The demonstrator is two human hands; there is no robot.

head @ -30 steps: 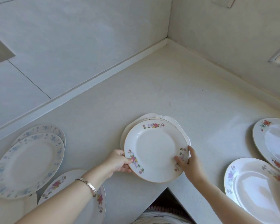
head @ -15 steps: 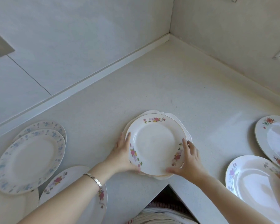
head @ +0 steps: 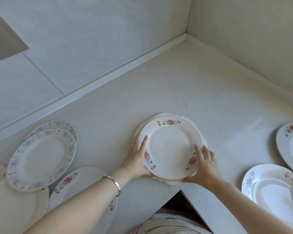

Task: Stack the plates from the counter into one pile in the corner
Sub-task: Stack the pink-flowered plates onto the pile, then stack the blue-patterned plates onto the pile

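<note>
Both hands' grip (head: 137, 163) (head: 205, 168) pinches the glossy round floral plates (head: 169, 146) at opposite rims.

1. My counter (head: 184, 85) is pale and turns a corner where two walls meet.
2. A small pile of plates (head: 169, 146) sits near its front edge.
3. Blue-flowered plates (head: 41, 159) lie at the left.
4. Red-flowered plates (head: 291, 142) lie at the right.

Both forearms are bare, without sleeves. The left wrist carries a silver segmented bracelet (head: 115, 185). Striped fabric (head: 169, 223), red and pale, covers the body at the lower frame edge.
</note>
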